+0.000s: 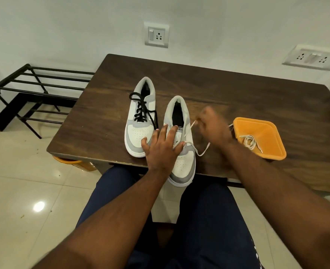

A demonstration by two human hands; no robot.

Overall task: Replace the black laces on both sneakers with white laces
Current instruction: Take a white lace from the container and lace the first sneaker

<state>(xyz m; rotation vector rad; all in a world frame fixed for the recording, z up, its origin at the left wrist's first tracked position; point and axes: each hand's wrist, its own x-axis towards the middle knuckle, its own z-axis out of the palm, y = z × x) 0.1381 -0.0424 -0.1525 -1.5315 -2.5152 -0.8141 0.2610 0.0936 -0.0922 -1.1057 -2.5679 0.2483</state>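
step: lacing frame-centre sneaker [181, 152] | left hand [163, 147] flat, fingers spread, pinning it | right hand [211, 125] pinching white lace [203, 151] | upper-left sneaker [140, 117] keeps black lace [141, 109] | next: likely thread next eyelet

Plain off-white wall [63, 26] at the back with a switch-and-socket plate [156, 34] mounted on it, straight ahead beyond the left hand [163, 147]. Another socket plate [313, 57] sits up past the right hand [213, 126], off to its right. The dark wood worktop [238, 90] butts up to the wall. Way left of the left hand there's an empty black metal rack [36, 94] on glossy cream floor tiles [14, 181], with a bright light glare [39, 206] on them.
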